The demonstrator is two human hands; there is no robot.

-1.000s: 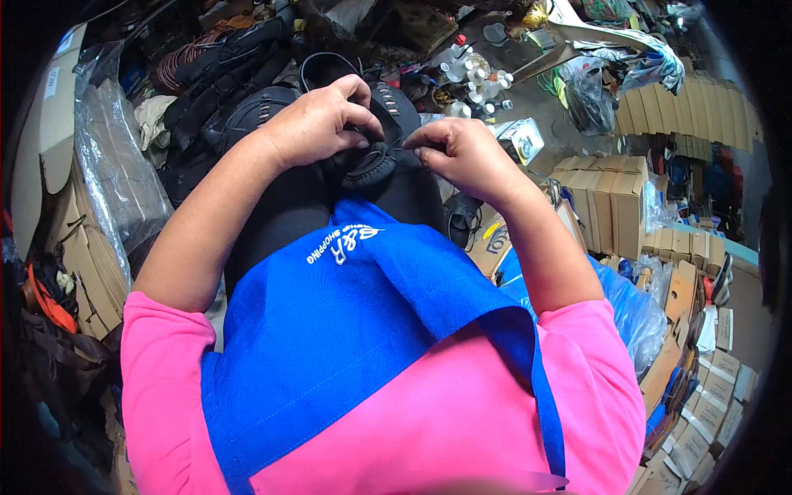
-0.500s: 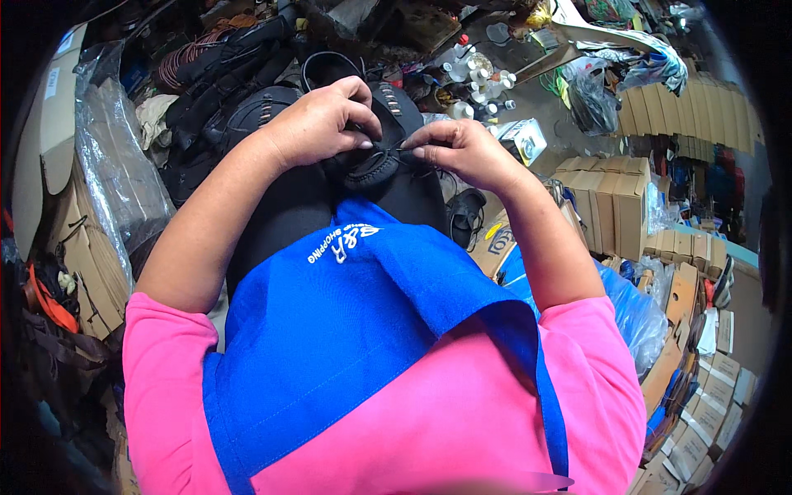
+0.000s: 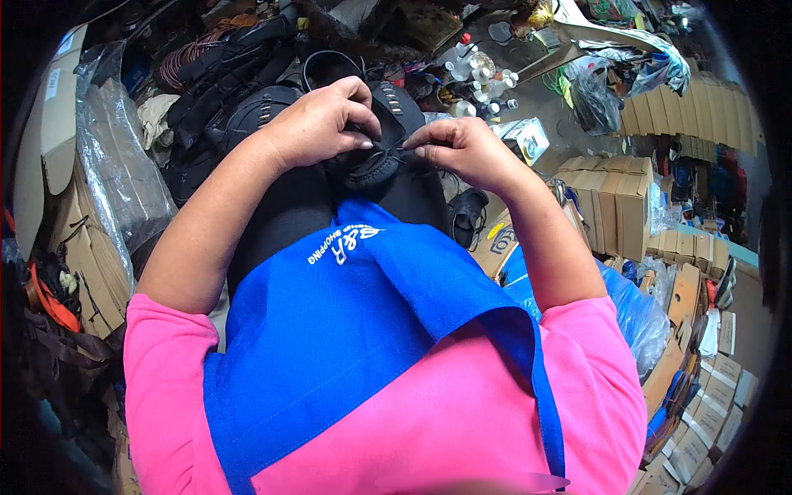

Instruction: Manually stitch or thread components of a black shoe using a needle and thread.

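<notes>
A black lace-up shoe (image 3: pixel 373 173) rests on my lap over dark trousers, its rounded toe toward me. My left hand (image 3: pixel 326 124) is closed in a pinch at the shoe's left side, thumb and forefinger on a thin black shoelace. From the other side my right hand (image 3: pixel 466 155) pinches the dark shoelace (image 3: pixel 399 149) too, its thumb and forefinger pressed together. The laces cross over the shoe's front between the two hands. My fingers cover part of the shoe's upper.
Another black shoe (image 3: pixel 468 214) lies right of my legs. Several small bottles (image 3: pixel 478 78) and a metal can (image 3: pixel 525 139) stand beyond my right hand. Cardboard stacks (image 3: pixel 606 198) are on the right; plastic-wrapped cardboard (image 3: pixel 120 157) stands at left. Dark shoe parts are heaped at far left.
</notes>
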